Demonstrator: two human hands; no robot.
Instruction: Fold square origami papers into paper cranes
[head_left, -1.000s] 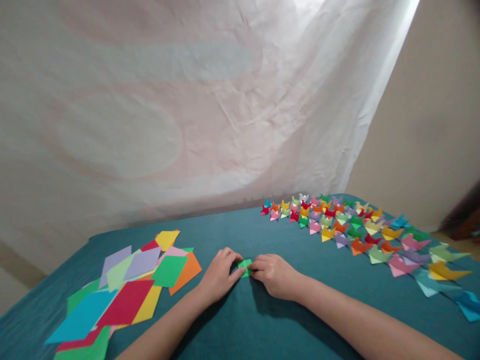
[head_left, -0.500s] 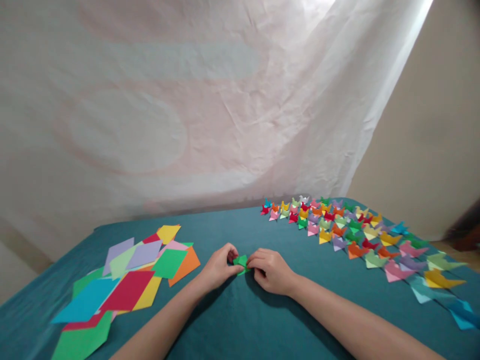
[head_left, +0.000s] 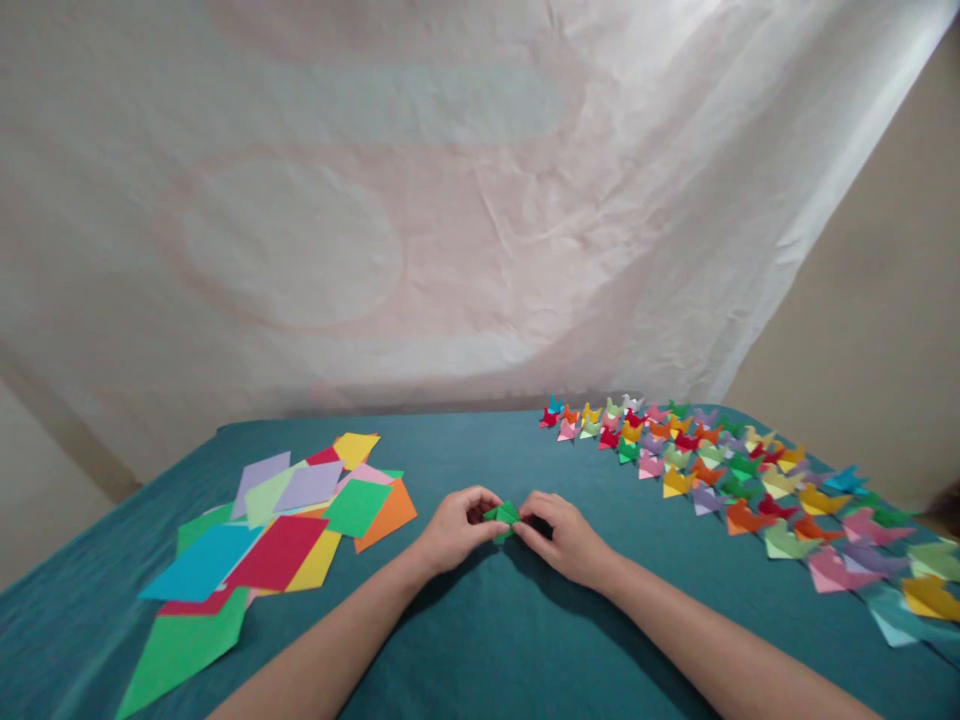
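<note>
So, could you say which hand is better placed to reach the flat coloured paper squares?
Probably the left hand: the flat coloured paper squares lie on its side. Both hands pinch the green folded paper; the right hand would cross over.

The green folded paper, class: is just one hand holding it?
No, the left hand and the right hand both pinch the green folded paper, one at each side.

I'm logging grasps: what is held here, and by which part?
A folded green paper: left hand pinches its left side, right hand its right side.
</note>
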